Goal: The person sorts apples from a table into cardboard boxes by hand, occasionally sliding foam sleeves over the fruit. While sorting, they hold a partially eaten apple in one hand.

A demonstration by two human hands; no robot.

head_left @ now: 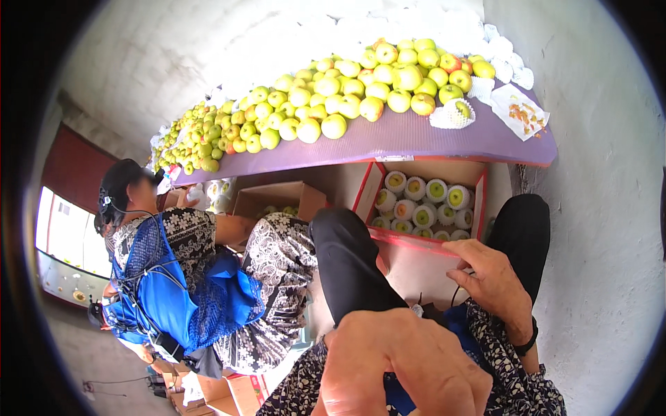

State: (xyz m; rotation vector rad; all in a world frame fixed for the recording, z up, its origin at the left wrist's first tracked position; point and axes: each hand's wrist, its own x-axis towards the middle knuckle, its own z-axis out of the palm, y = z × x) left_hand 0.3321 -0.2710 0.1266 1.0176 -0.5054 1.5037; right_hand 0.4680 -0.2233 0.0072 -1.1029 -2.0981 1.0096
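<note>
My left hand (406,353) is large and close at the bottom middle, above my lap. Its back and bent knuckles show, but the fingertips are cut off or hidden, and no object shows in it. My right hand (494,281) hovers by my right knee, with thumb and forefinger parted and nothing between them. Just beyond it, a red-edged cardboard box (483,182) sits beneath the table, holding rows of green apples (436,190) in white foam net sleeves. On the purple-covered table (277,157) lies a long heap of loose yellow-green apples (326,87), some blushed red.
One sleeved apple (452,114) lies near the table's right end, beside a white sheet (520,111) with brown scraps. White foam nets (503,52) pile behind. At left sits a person in a blue vest (201,291), near another carton (305,197). A wall (603,208) stands right.
</note>
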